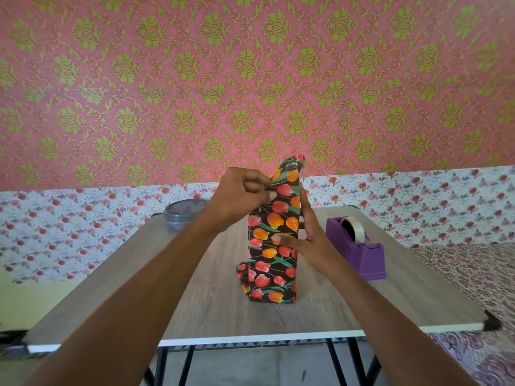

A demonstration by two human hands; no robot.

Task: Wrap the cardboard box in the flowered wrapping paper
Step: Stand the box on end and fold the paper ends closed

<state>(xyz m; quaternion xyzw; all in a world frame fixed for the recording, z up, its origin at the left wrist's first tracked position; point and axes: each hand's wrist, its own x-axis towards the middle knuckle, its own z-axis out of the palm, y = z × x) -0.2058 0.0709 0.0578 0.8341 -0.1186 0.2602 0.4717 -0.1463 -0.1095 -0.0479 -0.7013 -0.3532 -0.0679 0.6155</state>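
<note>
The cardboard box stands upright on end in the middle of the table, fully covered by black wrapping paper (271, 246) printed with red and orange tulips; no bare cardboard shows. My left hand (242, 193) pinches the paper's edge near the top left of the box. My right hand (302, 235) presses flat against the box's right side, thumb across the front face. Loose paper sticks up above the box top and bulges at the lower left.
A purple tape dispenser (359, 249) with a roll of tape stands right of the box. A lidded grey plastic tub (182, 214) sits at the table's far left. The wood-grain table (211, 302) has its front edge close to me. A patterned mat (473, 274) lies at right.
</note>
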